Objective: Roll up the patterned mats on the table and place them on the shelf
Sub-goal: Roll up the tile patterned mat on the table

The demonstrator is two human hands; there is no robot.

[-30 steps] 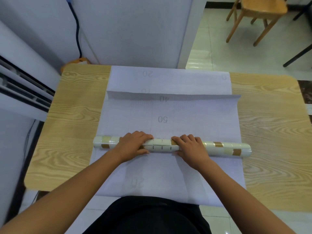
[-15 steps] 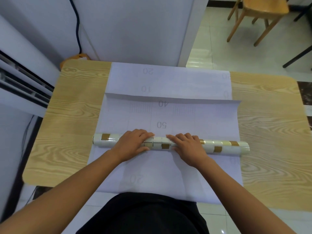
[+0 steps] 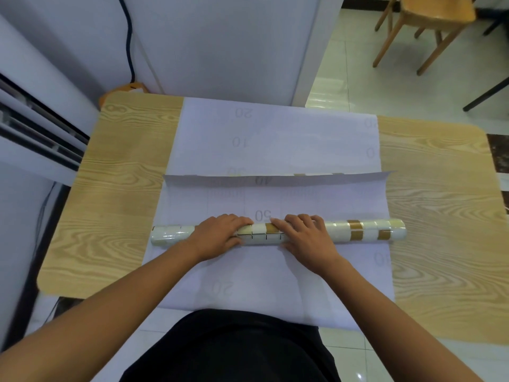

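Roll (image 3: pixel 358 234) is sitting farther from me than a second ago, its far side now nearly touching the printed 50, which then lay well beyond it. Both hands are riding on top near its middle. Left hand (image 3: pixel 217 238) and right hand (image 3: pixel 305 237) are lying palm-down with fingers draped across it, pressing rather than clamping; neither is closing round it. I am reading that as pushing evenly from the centre so the ends are winding level. Mat (image 3: pixel 344 199) is lying unrolled, plain side up, between the roll and its far edge, which is curling up off the lower sheet (image 3: pixel 275 128). That lifted edge is looking like the one snag ahead.

Table (image 3: pixel 124 188) is carrying everything, with bare wood showing left and right. Chair (image 3: pixel 429 20) is standing far right on the floor, and cable (image 3: pixel 128 37) is hanging far left. Shelf is not showing in view.
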